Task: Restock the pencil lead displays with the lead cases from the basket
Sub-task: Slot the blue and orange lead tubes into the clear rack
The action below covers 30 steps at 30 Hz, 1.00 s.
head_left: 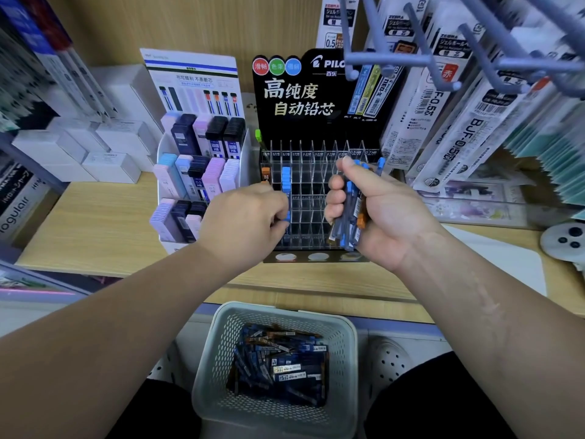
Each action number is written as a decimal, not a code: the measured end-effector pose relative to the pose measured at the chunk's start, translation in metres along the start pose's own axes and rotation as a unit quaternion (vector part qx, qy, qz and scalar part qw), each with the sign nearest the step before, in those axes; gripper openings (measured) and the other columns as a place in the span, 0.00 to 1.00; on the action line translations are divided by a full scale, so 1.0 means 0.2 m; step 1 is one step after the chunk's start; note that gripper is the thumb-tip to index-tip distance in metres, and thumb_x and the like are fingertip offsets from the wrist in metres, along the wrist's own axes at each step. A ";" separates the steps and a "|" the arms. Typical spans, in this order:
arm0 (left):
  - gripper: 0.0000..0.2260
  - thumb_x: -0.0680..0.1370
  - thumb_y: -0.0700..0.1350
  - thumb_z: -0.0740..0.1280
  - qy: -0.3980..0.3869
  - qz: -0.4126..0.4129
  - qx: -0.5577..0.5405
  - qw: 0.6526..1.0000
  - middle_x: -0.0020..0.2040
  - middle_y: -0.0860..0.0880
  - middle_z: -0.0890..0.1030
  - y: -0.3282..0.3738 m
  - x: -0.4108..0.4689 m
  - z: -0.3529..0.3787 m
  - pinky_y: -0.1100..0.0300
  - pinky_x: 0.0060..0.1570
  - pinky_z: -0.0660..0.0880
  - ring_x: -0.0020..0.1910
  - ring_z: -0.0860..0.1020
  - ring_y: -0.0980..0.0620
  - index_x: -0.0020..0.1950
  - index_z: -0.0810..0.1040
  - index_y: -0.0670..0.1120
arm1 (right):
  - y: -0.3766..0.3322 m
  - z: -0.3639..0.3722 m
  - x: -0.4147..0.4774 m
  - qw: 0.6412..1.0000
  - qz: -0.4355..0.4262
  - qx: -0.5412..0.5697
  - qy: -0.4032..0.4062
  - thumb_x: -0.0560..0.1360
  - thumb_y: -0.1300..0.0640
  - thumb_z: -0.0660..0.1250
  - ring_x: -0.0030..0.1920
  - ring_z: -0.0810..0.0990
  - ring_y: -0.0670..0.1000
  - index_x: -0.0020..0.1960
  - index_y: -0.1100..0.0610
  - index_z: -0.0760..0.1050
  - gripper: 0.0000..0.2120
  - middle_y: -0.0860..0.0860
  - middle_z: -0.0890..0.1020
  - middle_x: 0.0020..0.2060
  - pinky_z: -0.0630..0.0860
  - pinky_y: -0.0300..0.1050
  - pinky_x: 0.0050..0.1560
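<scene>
Lead cases, held bundle (349, 213): a fistful of slim clear cases with blue caps and at least one orange, standing roughly upright in the right hand (380, 217); the fingers (336, 198) curl round the bundle and the thumb presses across its top. Held just in front of the right half of the clear display.

Lead case, single (287, 217): blue-capped, pinched in the curled fingers (278, 215) of the left hand (247, 217) at the second column from the left of the display; whether it sits in the slot cannot be told.

Lead cases, stocked (286, 177): a row of blue caps in that same column, running toward the far end; one orange-capped case (266, 173) in the column to its left.

Clear display (316, 198): tiered acrylic dividers with size labels, most visible slots bare, backed by a black header card (300, 96) with gold lettering. Stands mid-counter.

Basket (343, 343): pale perforated plastic, near edge of view below the counter, between the person's knees; a loose heap of dark blue lead cases (285, 362) inside.

White display (196, 175): just left of the clear one, three tiers of pastel and black cases.

Counter (95, 223): light wood.

White boxes (95, 147): stacked far left.

Refill packs (459, 122): leaning at right, beneath grey hooks (411, 42)
</scene>
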<state>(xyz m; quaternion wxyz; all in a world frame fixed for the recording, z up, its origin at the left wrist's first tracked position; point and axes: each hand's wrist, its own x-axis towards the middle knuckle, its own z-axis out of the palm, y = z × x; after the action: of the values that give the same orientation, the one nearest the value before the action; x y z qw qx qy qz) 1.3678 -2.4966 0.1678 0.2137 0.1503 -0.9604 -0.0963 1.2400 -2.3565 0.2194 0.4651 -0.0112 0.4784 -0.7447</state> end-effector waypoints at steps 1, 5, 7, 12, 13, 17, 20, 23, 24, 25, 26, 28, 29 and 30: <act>0.10 0.67 0.42 0.79 0.001 0.001 0.004 1.000 0.33 0.53 0.74 0.00 0.00 0.00 0.62 0.28 0.67 0.30 0.75 0.48 0.37 0.77 0.47 | 0.00 0.00 0.00 1.000 0.000 0.003 -0.003 0.80 0.58 0.68 0.30 0.72 0.48 0.51 0.57 0.75 0.04 0.52 0.77 0.33 0.71 0.39 0.31; 0.10 0.71 0.48 0.77 -0.002 -0.039 -0.042 0.998 0.30 0.55 0.73 0.05 0.02 -0.07 0.60 0.30 0.69 0.28 0.71 0.55 0.40 0.76 0.49 | 0.00 0.00 0.00 1.000 -0.009 0.013 -0.005 0.80 0.59 0.68 0.30 0.72 0.48 0.54 0.58 0.74 0.05 0.52 0.77 0.33 0.71 0.39 0.30; 0.09 0.74 0.49 0.74 -0.002 -0.118 -0.189 0.975 0.28 0.52 0.75 0.12 0.05 -0.12 0.59 0.30 0.71 0.27 0.70 0.58 0.40 0.77 0.48 | 0.01 0.00 0.01 1.000 -0.020 0.012 0.001 0.80 0.59 0.68 0.30 0.73 0.48 0.53 0.58 0.74 0.05 0.52 0.77 0.33 0.71 0.40 0.30; 0.06 0.77 0.46 0.72 -0.126 -0.283 -0.453 0.836 0.36 0.43 0.83 0.32 0.04 -0.17 0.64 0.27 0.70 0.27 0.75 0.53 0.44 0.81 0.44 | 0.00 0.00 0.03 0.999 -0.040 0.012 0.015 0.80 0.57 0.69 0.30 0.74 0.48 0.46 0.56 0.74 0.06 0.51 0.77 0.33 0.73 0.42 0.32; 0.05 0.77 0.44 0.72 -0.136 -0.293 -0.470 0.822 0.35 0.44 0.83 0.33 0.04 -0.16 0.63 0.27 0.70 0.28 0.76 0.52 0.46 0.80 0.43 | 0.01 0.00 0.03 0.999 -0.041 0.015 0.014 0.80 0.57 0.69 0.31 0.73 0.48 0.45 0.56 0.74 0.07 0.51 0.77 0.33 0.73 0.42 0.32; 0.04 0.75 0.38 0.73 -0.129 -0.353 -0.551 0.745 0.35 0.45 0.83 0.33 0.04 -0.14 0.60 0.27 0.74 0.28 0.78 0.50 0.47 0.80 0.42 | 0.02 0.00 0.03 0.999 -0.041 0.012 0.019 0.80 0.57 0.69 0.31 0.74 0.48 0.45 0.56 0.74 0.07 0.51 0.76 0.33 0.74 0.43 0.34; 0.06 0.73 0.35 0.74 -0.126 -0.371 -0.571 0.721 0.35 0.43 0.83 0.33 0.04 -0.14 0.60 0.28 0.76 0.28 0.79 0.50 0.46 0.81 0.42 | 0.01 0.00 0.02 0.999 -0.042 0.010 0.028 0.80 0.56 0.70 0.33 0.80 0.50 0.47 0.57 0.75 0.06 0.51 0.77 0.32 0.79 0.45 0.37; 0.06 0.73 0.34 0.74 -0.126 -0.377 -0.580 0.711 0.36 0.43 0.83 0.33 0.04 -0.14 0.61 0.28 0.75 0.28 0.78 0.51 0.47 0.81 0.42 | 0.01 0.00 0.02 0.998 -0.044 0.020 0.034 0.80 0.57 0.69 0.38 0.84 0.51 0.49 0.58 0.76 0.05 0.51 0.77 0.32 0.83 0.46 0.41; 0.07 0.73 0.34 0.74 -0.131 -0.379 -0.581 0.708 0.35 0.44 0.83 0.33 0.04 -0.14 0.62 0.28 0.75 0.28 0.78 0.51 0.48 0.81 0.42 | 0.01 0.00 0.02 0.998 -0.044 0.022 0.037 0.81 0.57 0.68 0.39 0.85 0.52 0.50 0.58 0.76 0.05 0.52 0.77 0.32 0.84 0.47 0.43; 0.08 0.73 0.35 0.74 -0.138 -0.379 -0.582 0.706 0.35 0.45 0.82 0.32 0.05 -0.15 0.62 0.28 0.74 0.28 0.78 0.52 0.49 0.81 0.43 | 0.01 0.00 0.02 0.998 -0.045 0.022 0.040 0.81 0.57 0.68 0.40 0.86 0.52 0.50 0.58 0.76 0.05 0.52 0.77 0.32 0.85 0.47 0.44; 0.08 0.73 0.35 0.74 -0.146 -0.378 -0.583 0.704 0.35 0.46 0.82 0.32 0.05 -0.15 0.63 0.28 0.73 0.28 0.77 0.54 0.50 0.81 0.43 | 0.00 0.00 0.02 0.998 -0.045 0.020 0.042 0.81 0.57 0.68 0.40 0.86 0.52 0.50 0.58 0.76 0.05 0.52 0.77 0.32 0.85 0.48 0.45; 0.09 0.73 0.36 0.74 -0.162 -0.374 -0.583 0.703 0.34 0.48 0.81 0.31 0.05 -0.15 0.63 0.28 0.72 0.28 0.75 0.55 0.52 0.82 0.44 | 0.00 0.00 0.02 0.998 -0.047 0.016 0.045 0.81 0.57 0.68 0.41 0.86 0.53 0.47 0.58 0.75 0.06 0.52 0.77 0.32 0.85 0.49 0.47; 0.09 0.73 0.36 0.74 -0.167 -0.373 -0.581 0.704 0.34 0.48 0.81 0.31 0.06 -0.15 0.63 0.28 0.72 0.28 0.75 0.55 0.52 0.82 0.44 | 0.00 0.00 0.02 0.998 -0.048 0.017 0.047 0.81 0.57 0.68 0.41 0.86 0.53 0.46 0.58 0.75 0.07 0.52 0.77 0.31 0.85 0.50 0.48; 0.09 0.73 0.36 0.74 -0.170 -0.372 -0.577 0.707 0.34 0.47 0.81 0.31 0.06 -0.15 0.63 0.28 0.71 0.28 0.74 0.55 0.52 0.82 0.44 | 0.00 0.01 0.02 0.997 -0.050 0.020 0.047 0.81 0.57 0.68 0.41 0.86 0.54 0.46 0.58 0.75 0.07 0.52 0.77 0.31 0.85 0.52 0.48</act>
<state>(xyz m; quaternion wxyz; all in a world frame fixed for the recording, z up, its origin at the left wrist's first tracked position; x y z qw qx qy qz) 1.3556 -2.4459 0.2137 0.0387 0.3238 -0.6034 -0.7277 1.2392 -2.3597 0.2187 0.4045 0.0099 0.4835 -0.7762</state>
